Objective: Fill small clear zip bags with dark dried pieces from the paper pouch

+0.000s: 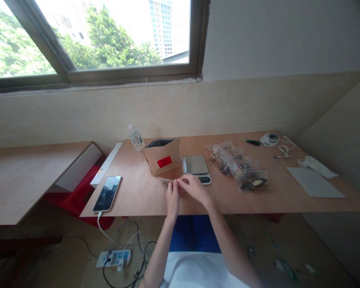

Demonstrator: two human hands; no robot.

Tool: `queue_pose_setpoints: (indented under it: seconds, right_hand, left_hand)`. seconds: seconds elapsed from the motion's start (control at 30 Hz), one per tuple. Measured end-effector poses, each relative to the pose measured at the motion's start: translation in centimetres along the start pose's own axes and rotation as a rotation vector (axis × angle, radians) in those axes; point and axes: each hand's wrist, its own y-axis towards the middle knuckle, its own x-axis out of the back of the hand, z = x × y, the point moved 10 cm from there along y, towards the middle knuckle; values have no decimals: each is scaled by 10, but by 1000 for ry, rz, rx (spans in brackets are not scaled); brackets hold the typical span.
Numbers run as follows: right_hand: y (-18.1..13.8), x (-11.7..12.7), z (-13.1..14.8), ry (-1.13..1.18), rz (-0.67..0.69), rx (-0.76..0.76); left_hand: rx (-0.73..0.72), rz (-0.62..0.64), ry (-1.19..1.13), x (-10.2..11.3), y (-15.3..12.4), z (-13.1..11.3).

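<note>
Both hands meet near the table's front edge, pinching the top edge of a small clear plastic zip bag (164,180). My left hand (173,197) has its thumb and fingers pressed together on the bag's edge. Right beside it, my right hand (195,188) closes its fingertips on the same edge; most of the bag is hidden behind the hands. Just beyond stands an open brown paper pouch (151,159) with a red label. A small digital scale (195,165) lies behind my right hand. To its right are several zip bags (252,176) filled with dark and pale dried pieces.
A water bottle (136,138) stands at the back left, and a phone (108,194) charges near the left edge. At the right are a screwdriver (253,142), a white dome camera (269,139), a white cloth (318,166) and a white sheet (316,182). Cables and a power strip (114,258) lie below.
</note>
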Motion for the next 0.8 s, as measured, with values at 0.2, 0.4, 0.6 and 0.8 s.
queue_pose_setpoints:
  seconds: [0.2, 0.4, 0.6, 0.8]
  right_hand:
    - [-7, -12, -22, 241, 59, -62]
    - [-5, -5, -10, 79, 21, -17]
    - [15, 12, -19, -6, -142, -18]
    - [32, 59, -41, 73, -404, -122]
  left_hand:
    - [-53, 46, 27, 4, -6, 0]
    - [-150, 106, 131, 2, -7, -10]
    - [-258, 37, 332, 5, -6, -28]
    - [-252, 100, 208, 6, -17, -22]
